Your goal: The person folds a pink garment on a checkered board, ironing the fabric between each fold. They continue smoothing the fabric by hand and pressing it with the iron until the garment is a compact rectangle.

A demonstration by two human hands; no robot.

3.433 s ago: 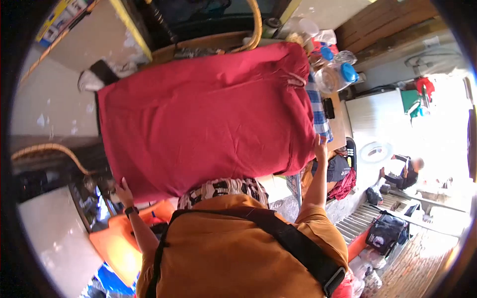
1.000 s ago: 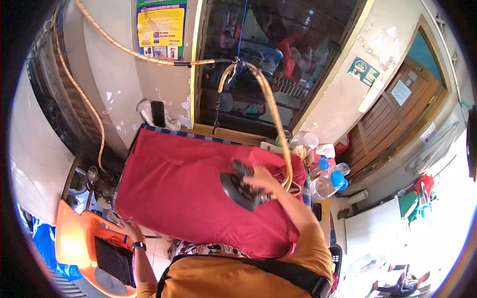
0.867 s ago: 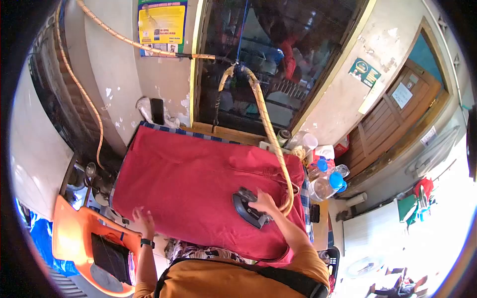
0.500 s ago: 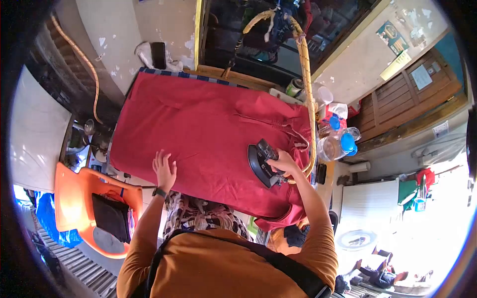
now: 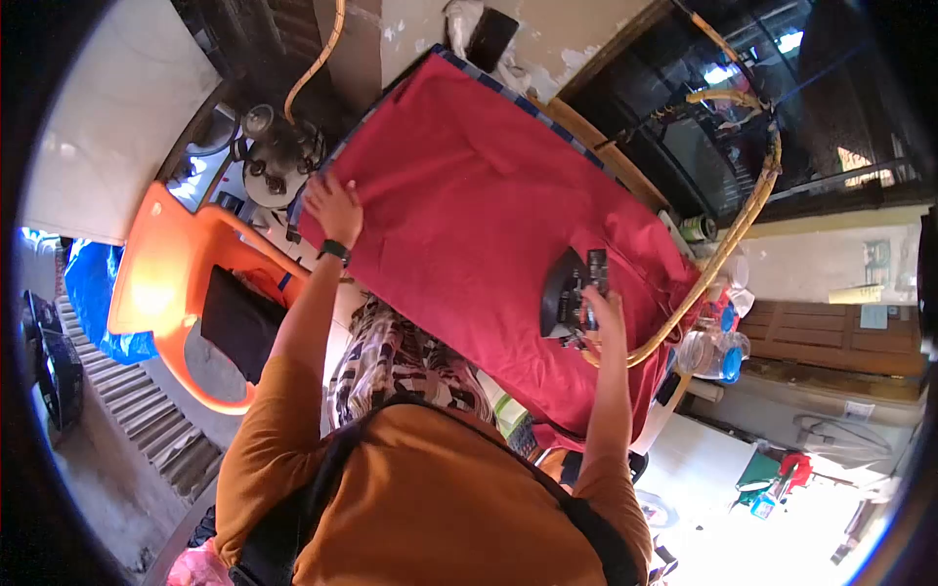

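Note:
A red cloth garment (image 5: 459,205) lies spread over the table, with some wrinkles toward its right end. My right hand (image 5: 604,313) is wrapped around the handle of a black clothes iron (image 5: 561,291), which is on the right part of the cloth. From the iron's rear runs a yellow wrapped cord (image 5: 718,266), looping up to the upper right. My left hand (image 5: 334,208) rests on the garment's left edge, fingers spread and holding nothing. Whether the iron's plate lies fully flat is hard to tell from above.
An orange plastic chair (image 5: 156,269) with a dark folded item (image 5: 239,322) stands at left. Pots (image 5: 278,161) sit beyond the table's left end. Clear jars with blue lids (image 5: 711,354) and a green can (image 5: 697,230) are at right. A dark phone-like object (image 5: 491,39) lies at the back.
The view has turned, so the table appears tilted. My left hand has moved from the front of the cloth to its left edge. My right hand still holds the iron.

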